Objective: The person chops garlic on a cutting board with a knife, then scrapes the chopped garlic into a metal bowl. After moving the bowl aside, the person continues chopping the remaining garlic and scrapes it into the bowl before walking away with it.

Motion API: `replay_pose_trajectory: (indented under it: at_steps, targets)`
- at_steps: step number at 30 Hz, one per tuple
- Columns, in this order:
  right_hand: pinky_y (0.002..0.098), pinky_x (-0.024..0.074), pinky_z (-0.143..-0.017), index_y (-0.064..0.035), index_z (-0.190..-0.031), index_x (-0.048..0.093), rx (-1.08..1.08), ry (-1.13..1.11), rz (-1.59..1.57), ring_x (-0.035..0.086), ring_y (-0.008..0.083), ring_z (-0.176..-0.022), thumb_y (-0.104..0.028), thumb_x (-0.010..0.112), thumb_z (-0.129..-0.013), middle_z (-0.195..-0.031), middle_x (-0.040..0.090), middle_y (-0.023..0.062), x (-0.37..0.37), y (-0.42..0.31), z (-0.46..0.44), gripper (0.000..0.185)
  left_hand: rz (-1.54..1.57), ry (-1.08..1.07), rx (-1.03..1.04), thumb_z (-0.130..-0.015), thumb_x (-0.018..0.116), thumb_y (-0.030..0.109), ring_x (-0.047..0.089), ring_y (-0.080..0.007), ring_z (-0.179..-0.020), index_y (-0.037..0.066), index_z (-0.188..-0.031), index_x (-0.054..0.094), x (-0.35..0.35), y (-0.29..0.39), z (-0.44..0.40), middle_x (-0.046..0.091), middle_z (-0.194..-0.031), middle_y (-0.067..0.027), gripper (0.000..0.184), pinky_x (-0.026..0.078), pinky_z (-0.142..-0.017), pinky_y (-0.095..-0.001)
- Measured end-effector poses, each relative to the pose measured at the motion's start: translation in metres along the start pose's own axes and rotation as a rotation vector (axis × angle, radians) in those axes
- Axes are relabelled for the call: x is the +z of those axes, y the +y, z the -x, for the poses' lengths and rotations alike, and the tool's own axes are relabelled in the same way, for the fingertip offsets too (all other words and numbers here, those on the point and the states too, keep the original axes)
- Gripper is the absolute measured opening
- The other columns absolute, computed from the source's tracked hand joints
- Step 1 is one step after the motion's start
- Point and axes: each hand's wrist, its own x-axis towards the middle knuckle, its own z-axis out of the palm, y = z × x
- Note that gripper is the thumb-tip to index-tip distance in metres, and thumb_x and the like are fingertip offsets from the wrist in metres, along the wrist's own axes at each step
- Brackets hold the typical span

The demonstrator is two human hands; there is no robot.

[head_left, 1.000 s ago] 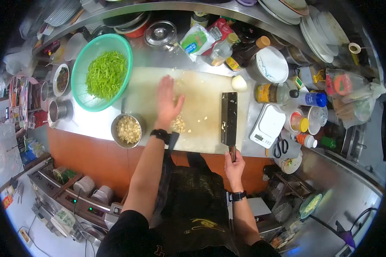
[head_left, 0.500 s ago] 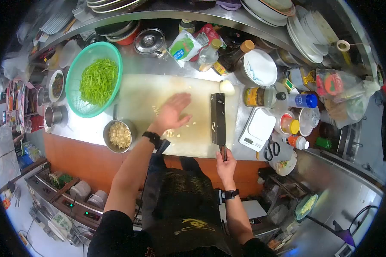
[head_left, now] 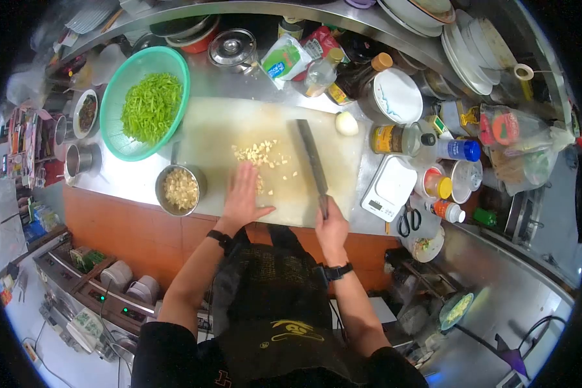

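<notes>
My right hand (head_left: 332, 225) grips the handle of a cleaver (head_left: 313, 158), whose dark blade stands nearly edge-on over the cutting board (head_left: 343, 174). Fingers stretched out and thumb apart, my left hand (head_left: 240, 199) is at the near side of the board and holds nothing. Just beyond its fingertips lie chopped pale pieces, perhaps garlic (head_left: 262, 154), with a few bits scattered toward the blade. To its left, a metal pot (head_left: 200, 187) contains more pale chopped pieces (head_left: 180, 189). A whole peeled onion (head_left: 346, 123) rests near the board's far right corner.
At the left stands a green colander (head_left: 105, 123) of shredded green vegetable (head_left: 152, 108). A white kitchen scale (head_left: 389, 187), scissors (head_left: 409, 220) and several jars line the right side. Bottles (head_left: 323, 74) and a lidded pot (head_left: 232, 48) stand behind, under a metal shelf (head_left: 252, 9).
My left hand has moved left and toward me, uncovering the chopped pieces. The cleaver has shifted left, its blade turned from showing its broad side to nearly edge-on.
</notes>
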Motion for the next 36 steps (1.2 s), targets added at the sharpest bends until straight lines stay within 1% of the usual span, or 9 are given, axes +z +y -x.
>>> replay_pose_trajectory:
  at_steps: [4, 7, 9, 11, 14, 18, 21, 24, 36]
  targets:
    - [0.0501, 0.0607, -0.078, -0.0092, -0.139, 0.065, -0.111, -0.064, -0.043, 0.074, 0.0435, -0.095, -0.018, 0.074, -0.097, -0.107, 0.075, 0.0244, 0.028, -0.033, 0.001, 0.044, 0.139, 0.1, -0.33, -0.073, 0.087, 0.071, 0.01, -0.0448, -0.166, -0.009, -0.168, 0.012, 0.012, -0.021, -0.015, 0.009, -0.178, -0.0313, 0.145, 0.011, -0.135, -0.0567]
    - [0.0432, 0.0598, -0.074, -0.0049, -0.137, 0.066, -0.171, -0.133, -0.226, 0.076, 0.0365, -0.085, -0.019, 0.074, -0.099, -0.1, 0.073, 0.0243, 0.041, -0.046, 0.002, 0.041, 0.255, 0.286, -0.198, -0.082, 0.088, 0.051, 0.021, -0.0489, -0.162, -0.011, -0.165, 0.022, 0.02, -0.042, -0.031, 0.024, -0.172, -0.0339, 0.123, 0.019, -0.133, -0.0577]
    - [0.0382, 0.0614, -0.079, -0.005, -0.135, 0.069, 0.032, -0.247, -0.273, 0.078, 0.034, -0.087, -0.019, 0.075, -0.1, -0.109, 0.076, 0.0231, 0.021, -0.052, 0.001, 0.039, 0.397, 0.394, -0.124, -0.089, 0.081, 0.041, 0.031, -0.0483, -0.158, -0.009, -0.161, 0.036, 0.021, -0.045, -0.041, 0.037, -0.168, -0.0315, 0.099, 0.025, -0.131, -0.0557]
    - [0.0352, 0.0608, -0.081, -0.0011, -0.136, 0.07, 0.174, -0.227, -0.484, 0.077, 0.0245, -0.086, -0.02, 0.075, -0.103, -0.112, 0.082, 0.0145, 0.011, -0.03, 0.006, 0.038, 0.401, 0.296, 0.077, -0.09, 0.079, 0.042, 0.035, -0.0451, -0.157, -0.006, -0.159, 0.043, 0.005, -0.042, -0.067, 0.043, -0.166, -0.0282, 0.091, 0.027, -0.131, -0.0546]
    - [0.0244, 0.0409, -0.045, -0.0031, -0.118, 0.069, 0.427, -0.284, -0.819, 0.052, 0.0059, -0.05, -0.02, 0.07, -0.108, -0.07, 0.059, -0.0015, -0.003, 0.015, 0.011, 0.02, 0.38, 0.124, 0.314, -0.092, 0.077, 0.043, 0.039, -0.0412, -0.156, -0.003, -0.155, 0.051, -0.002, -0.026, -0.077, 0.049, -0.163, -0.0237, 0.082, 0.028, -0.131, -0.0527]
    - [0.0259, 0.0406, -0.045, -0.0069, -0.107, 0.064, 0.444, -0.293, -0.866, 0.051, 0.0073, -0.05, -0.025, 0.063, -0.112, -0.067, 0.056, -0.0023, -0.001, 0.047, 0.026, 0.019, 0.403, -0.008, 0.423, -0.09, 0.076, 0.041, 0.043, -0.039, -0.155, -0.004, -0.152, 0.054, -0.002, -0.022, -0.048, 0.053, -0.161, -0.0228, 0.08, 0.027, -0.132, -0.0519]
    - [0.0258, 0.0398, -0.044, -0.0082, -0.102, 0.06, 0.481, -0.256, -0.884, 0.049, 0.0074, -0.05, -0.026, 0.061, -0.113, -0.066, 0.054, -0.0023, 0.016, 0.049, 0.047, 0.02, 0.351, 0.064, 0.345, -0.089, 0.077, 0.04, 0.041, -0.042, -0.156, -0.004, -0.155, 0.05, -0.018, -0.023, -0.025, 0.049, -0.164, -0.0241, 0.084, 0.027, -0.132, -0.0537]
    - [0.0252, 0.0386, -0.044, -0.0088, -0.099, 0.057, 0.538, -0.213, -0.898, 0.048, 0.0069, -0.05, -0.025, 0.06, -0.113, -0.066, 0.053, -0.0026, 0.032, 0.034, 0.058, 0.022, 0.453, 0.388, -0.036, -0.087, 0.08, 0.039, 0.038, -0.0459, -0.156, -0.004, -0.16, 0.043, 0.001, -0.033, -0.012, 0.043, -0.166, -0.0264, 0.092, 0.026, -0.131, -0.0553]
    - [0.024, 0.0394, -0.047, -0.0056, -0.103, 0.063, 0.407, -0.287, -0.763, 0.049, 0.0043, -0.053, -0.025, 0.065, -0.111, -0.066, 0.053, -0.0054, 0.108, -0.046, 0.064, 0.021, 0.579, 0.503, -0.149, -0.082, 0.087, 0.041, 0.039, -0.0479, -0.154, -0.006, -0.158, 0.042, 0.03, 0.011, -0.029, 0.043, -0.165, -0.0281, 0.099, 0.035, -0.127, -0.0546]
